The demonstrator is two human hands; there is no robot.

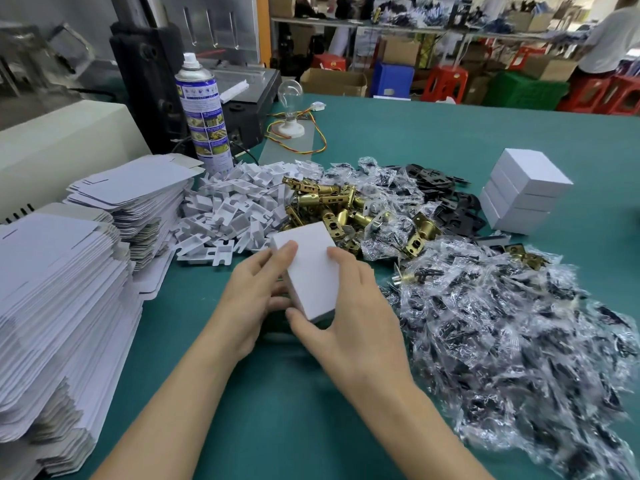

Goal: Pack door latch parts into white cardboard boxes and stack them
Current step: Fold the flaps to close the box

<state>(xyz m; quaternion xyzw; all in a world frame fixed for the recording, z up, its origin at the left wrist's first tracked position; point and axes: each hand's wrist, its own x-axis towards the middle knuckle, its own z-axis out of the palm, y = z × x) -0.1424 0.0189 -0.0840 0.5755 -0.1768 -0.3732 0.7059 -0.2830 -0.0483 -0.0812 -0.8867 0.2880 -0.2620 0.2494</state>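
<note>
Both hands are holding one closed white box [308,271] over the green table [277,410], mid-frame; can't tell if it's touching the surface. Left hand [252,299] is curling its fingers round the box's 9 o'clock side, one fingertip on top. Right hand [349,306] is pinching it, with the thumb at the 6 o'clock end and the forefinger on the top face. A tall stack of flat box blanks [52,306] is sitting at 8 o'clock of the box, with a second blank stack [138,192] at 10. Bagged parts [519,323] are spreading from 3 to 5. White plastic inserts [235,202] are lying heaped at 11 and brass latches [329,206] at 12 to 1, just behind the box. Black plates [446,195] are lying at 2. Beyond them, finished white boxes [526,192] are standing stacked. Far back, a spray can [204,109] is standing at 11 and a light bulb [290,95] at 12.
</note>
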